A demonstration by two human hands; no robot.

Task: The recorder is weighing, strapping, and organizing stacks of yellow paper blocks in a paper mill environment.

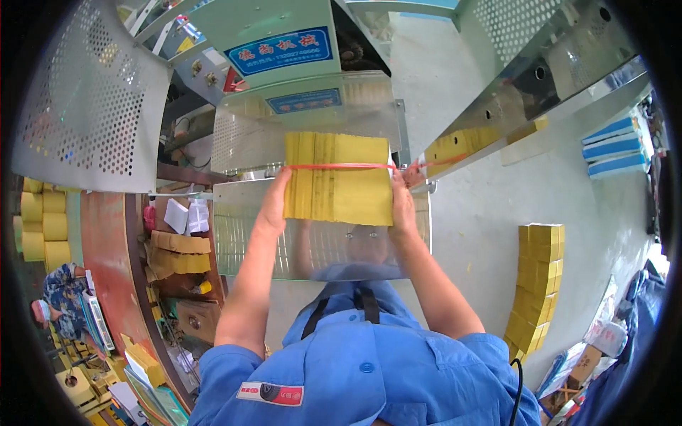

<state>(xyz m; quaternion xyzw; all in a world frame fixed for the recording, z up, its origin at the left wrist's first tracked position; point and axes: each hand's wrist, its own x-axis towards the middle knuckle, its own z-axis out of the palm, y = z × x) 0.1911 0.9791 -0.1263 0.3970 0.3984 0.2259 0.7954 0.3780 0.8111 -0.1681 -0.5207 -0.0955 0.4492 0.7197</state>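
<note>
A thick bundle of yellow paper (361, 192) is held level between my two hands, over a shiny metal table (245, 241). One red band (341, 166) runs across the bundle from side to side. The paper's left part shows several layered edges, while the right part is a smooth face. My left hand (274, 203) presses the left side, with its thumb near the band. Against the opposite side rests my right hand (403, 204), its fingertips near the band's right end. The bundle hides the undersides of both grips.
Ahead stands a green machine (277, 18) with a blue sign, flanked by a perforated metal guard (89, 106). A steel beam (529, 89) slopes along the right. Stacked yellow bundles (536, 284) line the floor at right. Another person (65, 298) is beyond the reddish table (110, 263) at left.
</note>
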